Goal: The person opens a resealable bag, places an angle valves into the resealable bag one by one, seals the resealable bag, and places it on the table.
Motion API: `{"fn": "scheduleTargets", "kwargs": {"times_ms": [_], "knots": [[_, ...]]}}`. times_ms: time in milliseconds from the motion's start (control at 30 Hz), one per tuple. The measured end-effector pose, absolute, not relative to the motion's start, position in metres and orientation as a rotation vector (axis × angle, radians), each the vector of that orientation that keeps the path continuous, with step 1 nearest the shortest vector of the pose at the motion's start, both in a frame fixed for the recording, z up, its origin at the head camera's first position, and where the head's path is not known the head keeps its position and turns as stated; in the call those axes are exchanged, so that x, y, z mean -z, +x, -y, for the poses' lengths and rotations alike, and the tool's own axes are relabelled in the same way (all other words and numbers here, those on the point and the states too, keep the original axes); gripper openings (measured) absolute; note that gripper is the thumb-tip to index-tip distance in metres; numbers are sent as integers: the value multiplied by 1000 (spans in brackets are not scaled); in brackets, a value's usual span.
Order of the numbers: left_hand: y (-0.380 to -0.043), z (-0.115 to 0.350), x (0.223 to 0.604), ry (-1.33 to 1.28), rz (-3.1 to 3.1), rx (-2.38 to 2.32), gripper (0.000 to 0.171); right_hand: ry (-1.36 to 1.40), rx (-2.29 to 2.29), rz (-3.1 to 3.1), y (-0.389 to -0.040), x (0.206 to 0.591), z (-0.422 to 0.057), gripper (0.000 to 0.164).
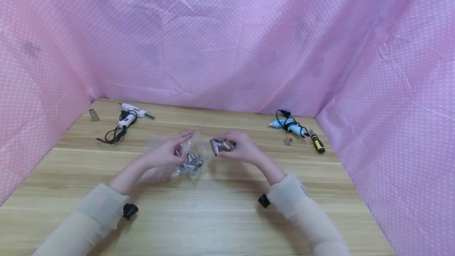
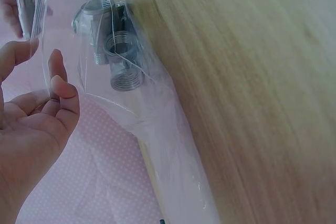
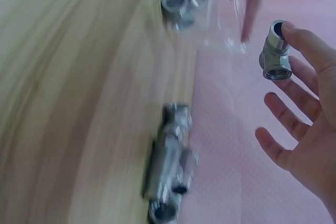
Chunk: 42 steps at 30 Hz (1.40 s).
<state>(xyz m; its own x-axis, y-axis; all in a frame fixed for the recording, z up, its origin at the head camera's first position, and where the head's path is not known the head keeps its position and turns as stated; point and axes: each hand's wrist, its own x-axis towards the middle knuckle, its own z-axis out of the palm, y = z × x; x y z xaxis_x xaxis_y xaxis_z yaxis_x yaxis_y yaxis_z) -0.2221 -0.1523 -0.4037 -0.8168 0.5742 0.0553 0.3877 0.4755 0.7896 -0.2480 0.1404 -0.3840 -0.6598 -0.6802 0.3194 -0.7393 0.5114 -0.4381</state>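
My right hand pinches a metal tee pipe fitting between thumb and index finger, its other fingers spread. In the head view, this hand is just right of a clear plastic bag. More metal fittings lie inside the bag. My left hand holds the bag's edge with thumb and fingers, seen close up in the left wrist view. Several loose metal fittings lie together on the table, near and partly behind my right hand.
A white glue gun with black cord and a metal cylinder are at the back left. A blue glue gun, a small metal piece and a yellow-black screwdriver lie at the right. Pink dotted cloth surrounds the wooden table.
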Motion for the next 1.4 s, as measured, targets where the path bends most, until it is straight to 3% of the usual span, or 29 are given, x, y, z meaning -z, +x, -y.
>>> {"fn": "scheduleTargets", "kwargs": {"times_ms": [467, 733, 1400], "knots": [[-222, 152, 404, 820, -2486, -1256, 92, 1314, -792, 2717, -255, 414, -85, 49], [-221, 150, 403, 831, -2522, -1224, 93, 1190, -739, 2788, -253, 421, -74, 48], [-221, 148, 405, 841, -2493, -1255, 93, 1229, -874, 2655, -247, 395, -117, 49]]}}
